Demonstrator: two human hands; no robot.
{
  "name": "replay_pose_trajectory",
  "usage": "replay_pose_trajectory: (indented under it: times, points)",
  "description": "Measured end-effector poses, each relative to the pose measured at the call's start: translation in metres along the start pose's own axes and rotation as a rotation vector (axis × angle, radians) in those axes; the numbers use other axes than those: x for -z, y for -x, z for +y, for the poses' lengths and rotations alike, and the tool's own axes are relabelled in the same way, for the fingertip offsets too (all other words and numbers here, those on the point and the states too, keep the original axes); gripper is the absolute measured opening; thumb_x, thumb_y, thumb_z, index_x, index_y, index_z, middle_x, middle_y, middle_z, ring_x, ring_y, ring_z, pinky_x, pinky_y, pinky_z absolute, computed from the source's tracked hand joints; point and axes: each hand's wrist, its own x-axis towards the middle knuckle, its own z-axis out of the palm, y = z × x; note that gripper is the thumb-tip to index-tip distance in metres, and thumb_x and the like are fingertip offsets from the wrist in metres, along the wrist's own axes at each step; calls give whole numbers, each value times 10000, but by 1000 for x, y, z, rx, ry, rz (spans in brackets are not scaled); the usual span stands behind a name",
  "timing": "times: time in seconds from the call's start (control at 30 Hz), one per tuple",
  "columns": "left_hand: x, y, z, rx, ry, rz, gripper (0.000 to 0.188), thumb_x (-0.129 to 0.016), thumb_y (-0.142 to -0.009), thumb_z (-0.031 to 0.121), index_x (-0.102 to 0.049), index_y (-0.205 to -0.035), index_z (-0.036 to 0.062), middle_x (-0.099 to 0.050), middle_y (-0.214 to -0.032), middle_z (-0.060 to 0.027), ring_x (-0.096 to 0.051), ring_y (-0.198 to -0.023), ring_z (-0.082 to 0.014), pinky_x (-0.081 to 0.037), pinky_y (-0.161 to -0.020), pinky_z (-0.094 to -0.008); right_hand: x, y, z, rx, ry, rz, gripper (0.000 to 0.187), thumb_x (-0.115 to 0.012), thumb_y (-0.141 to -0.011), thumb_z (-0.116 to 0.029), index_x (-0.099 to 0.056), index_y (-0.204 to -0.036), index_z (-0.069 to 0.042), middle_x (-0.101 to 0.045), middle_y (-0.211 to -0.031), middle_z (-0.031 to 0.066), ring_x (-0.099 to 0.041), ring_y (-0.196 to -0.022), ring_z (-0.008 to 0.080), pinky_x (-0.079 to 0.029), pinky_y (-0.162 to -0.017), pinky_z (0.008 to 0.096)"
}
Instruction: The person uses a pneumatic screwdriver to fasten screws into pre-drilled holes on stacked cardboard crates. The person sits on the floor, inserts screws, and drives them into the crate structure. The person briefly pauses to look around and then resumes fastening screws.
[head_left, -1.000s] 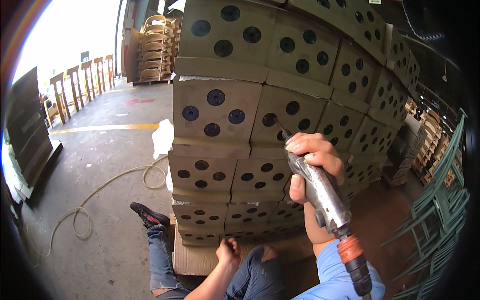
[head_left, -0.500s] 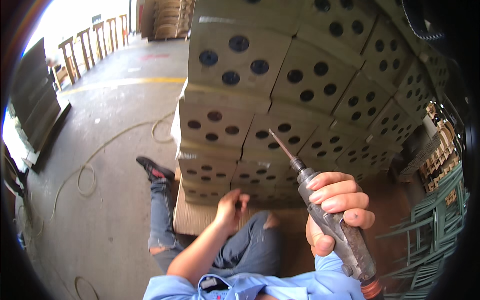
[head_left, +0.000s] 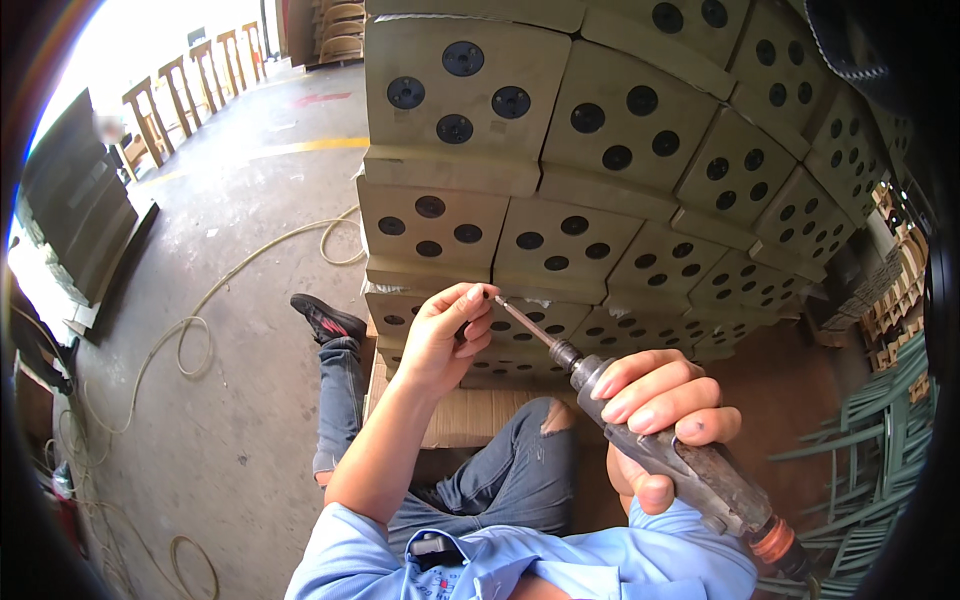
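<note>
My right hand (head_left: 665,405) is wrapped round the body of a grey, worn power screwdriver (head_left: 690,480). Its long thin bit (head_left: 528,322) points up and to the left. The fingertips of my left hand (head_left: 440,335) are pinched together right at the bit's end, around a tiny dark piece too small to name. Behind both hands rises a stack of beige padded-looking blocks (head_left: 515,135). Black round discs (head_left: 463,58) sit in groups on their faces. In the upper rows, small holes show in the discs.
Below the stack lies cardboard (head_left: 470,415), by my bent legs. A pale hose (head_left: 250,262) loops over the floor on the left. Further off stand wooden chair frames (head_left: 175,98) and a stack of dark panels (head_left: 75,200). Green metal frames (head_left: 870,460) pile up at the right.
My left hand has risen from low by the stack to the bit's tip. The screwdriver has swung left and lower, toward it. The view has shifted slightly.
</note>
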Motion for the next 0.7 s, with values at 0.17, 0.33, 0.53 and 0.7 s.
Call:
replay_pose_trajectory:
  times: [0.17,0.33,0.53,0.7]
  points:
    - [5,2,9,25,-28,-66,195,-655,-1047,197,-699,-1041,7,-489,-712,34,-412,-605,-41,-299,-477,-191,-2,5,8,-22,-45,-1,427,-781,-896,-240,-509,-1165,-50,-655,-952,140,-702,-723,261,-650,-684,466]
    - [1,-5,13,54,-91,-89,191,-648,-1053,189,-683,-974,19,-479,-704,48,-382,-583,-32,-280,-474,-187,3,6,4,-49,-71,-5,418,-777,-891,-218,-510,-1165,-50,-654,-953,148,-704,-754,274,-646,-707,471]
    - [-2,-18,26,114,-232,-192,264,-674,-1042,205,-608,-835,56,-471,-704,68,-346,-561,-21,-250,-476,-198,16,4,9,-1,-156,-13,402,-784,-885,-228,-531,-1138,-44,-659,-948,152,-710,-751,272,-643,-683,459]
    - [-14,-33,46,199,-323,-296,311,-710,-1020,224,-590,-789,55,-489,-707,64,-342,-545,-21,-240,-463,-201,25,-3,11,34,-190,-10,399,-784,-885,-236,-533,-1124,-38,-661,-945,159,-712,-727,276,-645,-660,449]
